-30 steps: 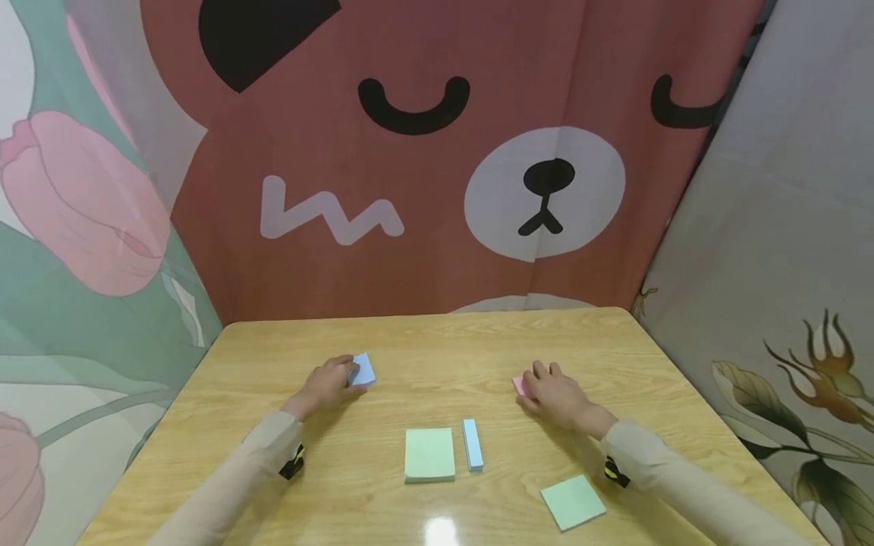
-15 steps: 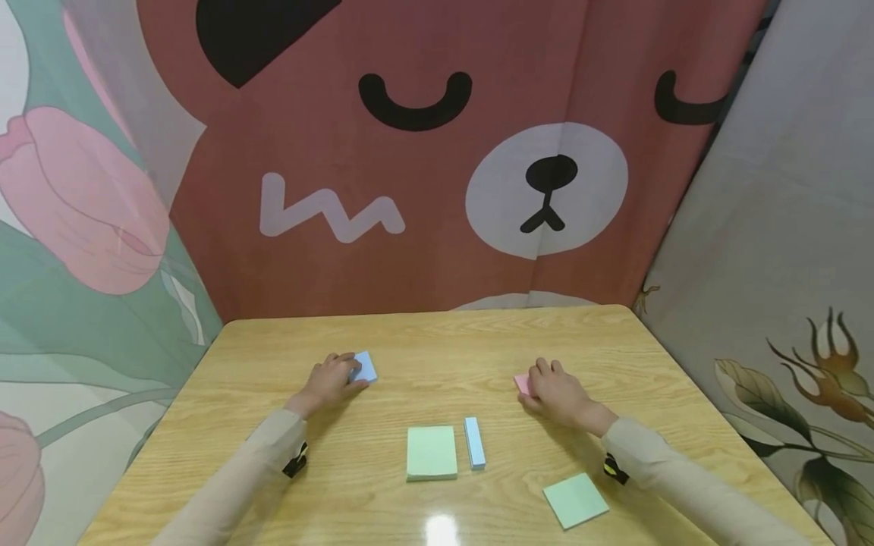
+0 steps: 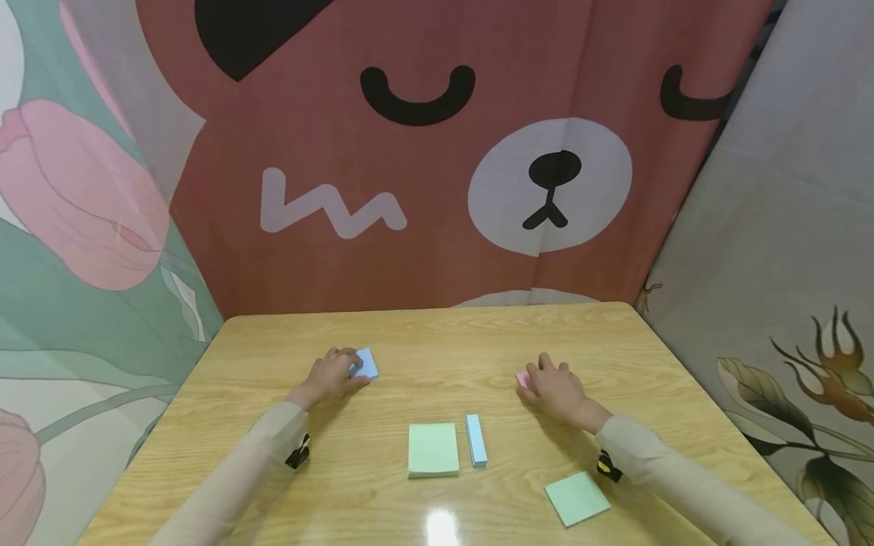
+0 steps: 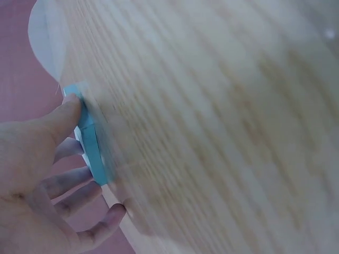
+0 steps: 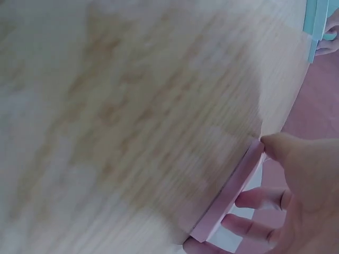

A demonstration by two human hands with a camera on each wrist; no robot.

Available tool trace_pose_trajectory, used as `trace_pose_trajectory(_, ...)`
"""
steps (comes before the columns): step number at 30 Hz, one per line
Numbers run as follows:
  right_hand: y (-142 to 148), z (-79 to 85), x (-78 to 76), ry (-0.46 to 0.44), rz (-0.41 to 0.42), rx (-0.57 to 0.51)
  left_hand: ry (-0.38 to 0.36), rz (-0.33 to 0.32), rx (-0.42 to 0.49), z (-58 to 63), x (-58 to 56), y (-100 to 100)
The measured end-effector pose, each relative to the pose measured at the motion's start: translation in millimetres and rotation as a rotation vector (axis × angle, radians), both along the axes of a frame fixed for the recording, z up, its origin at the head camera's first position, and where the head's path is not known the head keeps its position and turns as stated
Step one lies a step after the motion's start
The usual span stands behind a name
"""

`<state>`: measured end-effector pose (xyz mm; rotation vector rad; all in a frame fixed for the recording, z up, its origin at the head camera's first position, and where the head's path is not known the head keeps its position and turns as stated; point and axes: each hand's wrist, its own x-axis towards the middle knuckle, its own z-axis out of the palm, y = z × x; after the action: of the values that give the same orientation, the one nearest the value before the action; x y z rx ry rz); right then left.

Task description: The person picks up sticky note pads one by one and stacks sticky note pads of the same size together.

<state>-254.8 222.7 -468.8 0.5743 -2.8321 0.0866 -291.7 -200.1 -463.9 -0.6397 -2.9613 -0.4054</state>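
Observation:
At the table's back left, my left hand holds a light blue sticky note pad by its edges. The left wrist view has the thumb at one end of this blue pad and fingertips along its far side. Across the table my right hand grips a pink sticky note pad, mostly hidden beneath the fingers in the head view. Seen from the right wrist, the pink pad lies flat, with the thumb at one end and a finger at the other.
Nearer the front of the wooden table lie a thick green sticky note pad, a narrow blue strip pad beside it, and a thinner green pad by the right forearm. Curtains border the table's back and sides.
The head view has tilted down slightly, so everything sits a bit higher in it. Fingers of the right hand have shifted a little over the pink pad; the left hand keeps its hold.

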Motion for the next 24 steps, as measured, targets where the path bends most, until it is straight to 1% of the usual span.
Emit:
trace_pose_trajectory(4, -1.8, 1.5, -1.4, -0.04, -0.049, 0.008, 0.016, -0.009, -0.01, -0.4, -1.7, -1.1)
trace_pose_trajectory(7, -2.8, 0.8, -2.5, -0.049, -0.065, 0.024, 0.016, -0.012, -0.005, -0.9, -1.9, -1.8)
trace_pose_trajectory(14, -3.5, -1.4, -4.8, -0.051, -0.061, 0.026, 0.01, -0.017, 0.011, -1.4, -1.1, -2.2)
trace_pose_trajectory(24, -1.7, -0.9, -8.4, -0.013, -0.029, 0.044, 0.039, 0.005, 0.025, -6.2, -3.9, -3.9)
